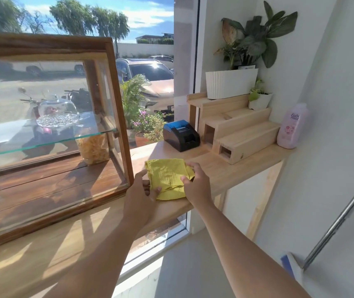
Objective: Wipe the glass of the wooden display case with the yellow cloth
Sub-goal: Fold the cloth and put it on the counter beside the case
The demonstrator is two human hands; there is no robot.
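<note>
Both hands, left (141,190) and right (195,181), pinch the folded cloth (167,177) lying just right of the case (120,117).

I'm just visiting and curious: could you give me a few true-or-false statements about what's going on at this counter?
1. Both hands touch the yellow cloth. True: the left hand and the right hand are on it.
2. The cloth is pressed against the glass of the display case. False: it lies on the counter beside the case.
3. A glass dome sits on the case's upper shelf. True.
4. The pink bottle stands inside the case. False: it stands by the wall, right of the wooden steps.
5. The black printer is on the floor. False: it is on the counter.
</note>
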